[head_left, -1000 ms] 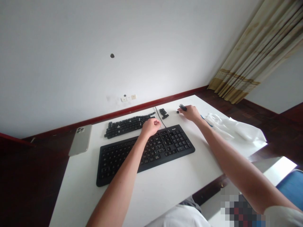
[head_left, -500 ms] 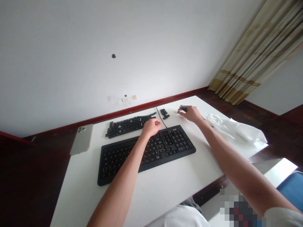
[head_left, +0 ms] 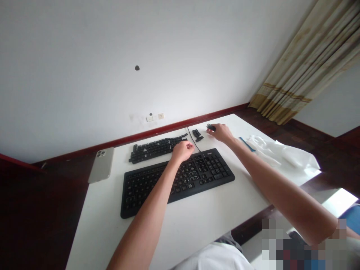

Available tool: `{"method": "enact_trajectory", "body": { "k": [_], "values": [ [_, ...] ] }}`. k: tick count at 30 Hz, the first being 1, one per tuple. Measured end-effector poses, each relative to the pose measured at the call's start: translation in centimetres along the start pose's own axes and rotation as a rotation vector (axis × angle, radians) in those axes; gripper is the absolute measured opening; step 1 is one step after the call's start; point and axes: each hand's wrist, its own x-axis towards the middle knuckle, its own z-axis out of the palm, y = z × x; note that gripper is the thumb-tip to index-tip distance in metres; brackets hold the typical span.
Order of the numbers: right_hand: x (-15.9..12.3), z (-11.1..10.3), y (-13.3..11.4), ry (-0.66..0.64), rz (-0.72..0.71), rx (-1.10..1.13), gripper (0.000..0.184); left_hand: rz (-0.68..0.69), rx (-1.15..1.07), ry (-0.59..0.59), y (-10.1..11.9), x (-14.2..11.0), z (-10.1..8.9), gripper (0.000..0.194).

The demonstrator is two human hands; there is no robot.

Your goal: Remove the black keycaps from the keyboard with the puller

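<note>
Right hand (head_left: 221, 133): fingers pinched shut on a small black keycap (head_left: 210, 128), near the far edge of the tabletop (head_left: 197, 225). Keycap mostly hidden by the fingers, just right of a small cluster of loose keycaps (head_left: 197, 135). Left hand (head_left: 183, 151): curled closed, nothing visible in it, above the far edge of a black keyboard (head_left: 202, 174) and beside long rows of loose keycaps (head_left: 154, 149).

Main risk: tiny contact area at the pinch. Slip could drop the keycap among the cluster or send it toward the far edge. Left hand close to the rows; a brush from it could scatter them or misalign them. Black cable (head_left: 194, 142) running between rows and cluster: possible snag for a wrist or fingers, with a tug on the keyboard. Silver smartphone (head_left: 101, 165) right at the left edge: knock hazard. White plastic bag (head_left: 284, 155) at the right side, overhanging the edge: low risk.
</note>
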Motion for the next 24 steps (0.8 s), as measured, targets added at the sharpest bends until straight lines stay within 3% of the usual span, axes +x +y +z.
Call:
{"method": "enact_trajectory", "body": {
  "k": [5,9,12,15,17,21,24],
  "values": [
    [1.8,0.1,-1.5,-0.042,-0.070,-0.013,0.026,0.008,-0.008,0.010,-0.1,0.0,0.0,0.013],
    [1.3,-0.7,-1.9,0.106,-0.032,0.141,0.028,0.012,-0.029,0.022,-0.1,0.0,-0.2,0.013],
    [0.2,-2.0,-2.6,0.211,0.119,0.575,0.037,0.062,-0.082,0.051,0.1,0.2,-0.1,0.016],
    [-1.3,-3.5,-4.0,0.108,0.196,1.206,0.045,0.197,-0.224,0.088,0.4,0.5,0.1,0.023],
    [-2.4,-4.2,-5.2,0.021,0.176,1.480,0.046,0.252,-0.310,0.080,0.8,0.5,0.4,0.031],
    [-4.7,-4.7,-7.5,-0.008,0.151,1.707,0.048,0.283,-0.369,0.024,1.4,0.2,0.8,0.044],
    [-5.8,-4.5,-8.7,-0.043,0.160,1.755,0.049,0.296,-0.350,0.020,1.5,-0.2,1.1,0.041]
  ]
}}
